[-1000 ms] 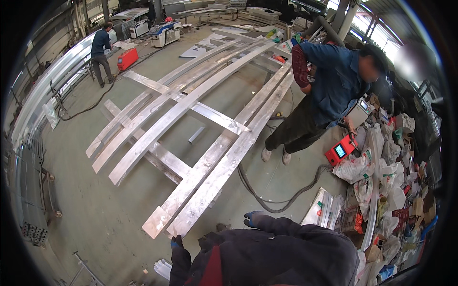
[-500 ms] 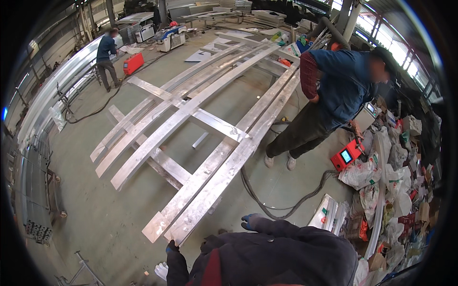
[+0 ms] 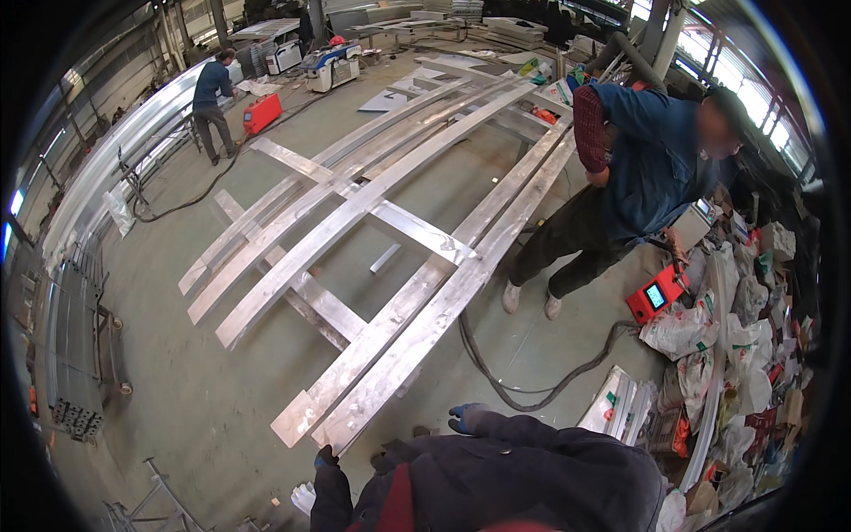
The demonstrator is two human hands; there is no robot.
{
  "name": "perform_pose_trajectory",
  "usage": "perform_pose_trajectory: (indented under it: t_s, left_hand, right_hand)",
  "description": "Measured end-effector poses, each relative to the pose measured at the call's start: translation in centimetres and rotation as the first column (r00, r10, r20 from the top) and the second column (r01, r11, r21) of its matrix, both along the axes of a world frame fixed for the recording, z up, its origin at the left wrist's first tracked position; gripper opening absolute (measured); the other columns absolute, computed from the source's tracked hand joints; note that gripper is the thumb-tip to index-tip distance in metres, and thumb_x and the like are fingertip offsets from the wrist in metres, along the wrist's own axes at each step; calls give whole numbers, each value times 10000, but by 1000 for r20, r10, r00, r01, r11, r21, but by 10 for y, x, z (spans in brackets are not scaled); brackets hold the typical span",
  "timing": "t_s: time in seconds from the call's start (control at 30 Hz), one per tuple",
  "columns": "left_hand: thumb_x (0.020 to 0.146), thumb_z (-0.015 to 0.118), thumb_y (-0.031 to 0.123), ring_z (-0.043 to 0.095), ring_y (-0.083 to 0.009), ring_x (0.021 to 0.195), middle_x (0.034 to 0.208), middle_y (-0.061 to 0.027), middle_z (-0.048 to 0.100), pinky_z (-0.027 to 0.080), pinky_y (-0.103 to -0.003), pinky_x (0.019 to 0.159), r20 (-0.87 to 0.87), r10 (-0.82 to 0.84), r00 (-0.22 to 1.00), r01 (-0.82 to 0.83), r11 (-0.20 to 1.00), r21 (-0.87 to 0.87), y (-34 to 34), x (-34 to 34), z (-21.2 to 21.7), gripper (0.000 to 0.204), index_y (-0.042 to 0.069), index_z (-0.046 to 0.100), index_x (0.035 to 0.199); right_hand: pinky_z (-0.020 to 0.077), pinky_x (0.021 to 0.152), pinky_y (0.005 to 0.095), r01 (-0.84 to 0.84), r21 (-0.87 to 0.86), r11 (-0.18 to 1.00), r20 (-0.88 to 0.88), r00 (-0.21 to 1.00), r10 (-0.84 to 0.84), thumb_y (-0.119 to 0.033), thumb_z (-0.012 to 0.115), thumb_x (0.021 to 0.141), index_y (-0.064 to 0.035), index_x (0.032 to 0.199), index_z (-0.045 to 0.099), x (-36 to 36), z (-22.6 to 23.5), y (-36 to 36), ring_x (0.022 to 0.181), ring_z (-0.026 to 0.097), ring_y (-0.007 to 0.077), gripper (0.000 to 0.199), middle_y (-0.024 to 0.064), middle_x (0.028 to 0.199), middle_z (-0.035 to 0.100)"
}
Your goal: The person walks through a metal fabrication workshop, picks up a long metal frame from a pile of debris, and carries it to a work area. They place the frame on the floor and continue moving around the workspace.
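My left hand [image 3: 326, 456], in a dark glove, is closed at the near end of a long silvery metal beam [image 3: 399, 350], its fingers against the end corner. Off to the right, my right hand [image 3: 465, 418], in a blue-and-grey glove, is held out in front of my body with fingers apart and nothing in it. A second long beam [image 3: 355, 377] lies parallel to the first, a narrow gap between them. Crosspieces [image 3: 424, 232] link these to more long beams [image 3: 292, 282] on the left.
A co-worker [image 3: 660, 168] in blue stands right of the beams, beside a red machine with a screen [image 3: 656, 293]. Black cables [image 3: 532, 403] curve over the floor. Bags and scrap [image 3: 745, 355] pile up at right. Another person [image 3: 213, 102] bends near a red box [image 3: 261, 113], far left.
The whole view has shifted a little, so the beams and people sit slightly farther right. My hands keep nearly the same places.
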State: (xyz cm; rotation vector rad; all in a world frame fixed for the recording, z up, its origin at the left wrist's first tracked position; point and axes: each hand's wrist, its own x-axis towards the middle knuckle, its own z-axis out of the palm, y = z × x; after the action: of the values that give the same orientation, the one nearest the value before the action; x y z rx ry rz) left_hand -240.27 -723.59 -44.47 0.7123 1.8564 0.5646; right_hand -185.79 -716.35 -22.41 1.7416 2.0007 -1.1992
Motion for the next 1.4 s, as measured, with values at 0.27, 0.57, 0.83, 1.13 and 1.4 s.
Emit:
perform_pose_trajectory:
  t_s: [0.27, 0.57, 0.83, 1.13, 1.4]
  left_hand:
    - [878, 802, 210, 539, -184, 605, 789, -22, 564, 392, -405, 462, 222, 505, 834, -500, 862, -85, -14, 4, 12, 237, 170, 594, 984]
    - [941, 790, 254, 622, -169, 666, 912, -29, 642, 399, -328, 498, 489, 452, 746, -561, 822, 96, -66, -48, 65, 592, 137, 518, 1453]
    - [975, 742, 166, 744, -285, 926, 1219, -131, 656, 618, -403, 839, 614, 304, 729, -544, 802, 248, -142, -80, 143, 645, 31, 444, 1531]
    - [809, 655, 30, 681, -315, 1203, 1548, -161, 527, 561, -329, 936, 776, -141, 615, -487, 706, 514, -184, -125, 214, 969, 123, 252, 1685]
    - [870, 442, -136, 635, -263, 1238, 1578, -158, 487, 530, -269, 768, 574, 45, 818, -315, 869, 382, -141, -95, 175, 855, 100, 291, 1677]
  right_hand:
    - [477, 1112, 495, 163, 524, 836, -199, 978, -66, -432, 660, 970, -67, 1604, 408, -32, 88, 97, 1317, 592, 452, 774, 290, 1506, 548]
    - [247, 1262, 574, 411, 853, -322, -321, 900, 296, -176, 827, 788, 38, 1651, 252, -85, 433, 186, 1536, 303, 520, 1059, 318, 1678, 280]
    - [426, 1183, 492, 416, 850, 322, -479, 865, 146, -19, 656, 754, 0, 1545, 484, -266, 247, 76, 1382, 533, 454, 810, 292, 1487, 554]
    - [330, 1225, 577, 29, 841, 540, -215, 934, 286, -60, 637, 708, -97, 1629, 368, -347, 145, -67, 1459, 453, 385, 961, 223, 1580, 465]
    - [519, 1056, 488, 280, 957, 74, -290, 937, 197, -22, 656, 743, -28, 1646, 330, -329, 281, 91, 1264, 592, 496, 960, 335, 1617, 388]
